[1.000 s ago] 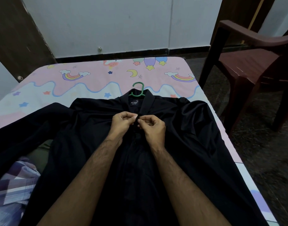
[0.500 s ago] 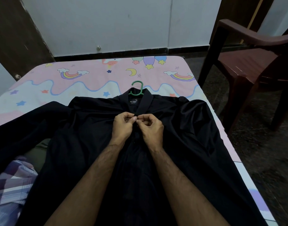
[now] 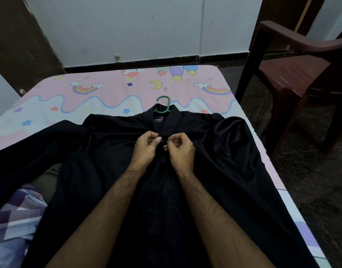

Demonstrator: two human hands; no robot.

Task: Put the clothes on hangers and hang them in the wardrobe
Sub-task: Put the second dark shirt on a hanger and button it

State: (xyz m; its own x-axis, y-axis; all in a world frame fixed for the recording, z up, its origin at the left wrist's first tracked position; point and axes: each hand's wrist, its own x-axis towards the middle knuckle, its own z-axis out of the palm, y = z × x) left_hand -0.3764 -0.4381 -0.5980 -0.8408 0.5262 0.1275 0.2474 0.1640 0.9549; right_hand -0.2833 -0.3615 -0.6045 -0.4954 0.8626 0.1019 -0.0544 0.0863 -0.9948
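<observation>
Both hands point(image 3: 163, 144) barely shifted, still pinching black shirt point(image 3: 214, 161) placket below collar, green hanger point(image 3: 163, 105) beyond

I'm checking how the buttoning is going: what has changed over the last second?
Little. Both hands, left hand and right hand, keep pinching the black shirt front just below the collar; their fingertips closed together, then parted slightly around the button. The green hanger, shirt, checked cloth and chair stayed put.
</observation>
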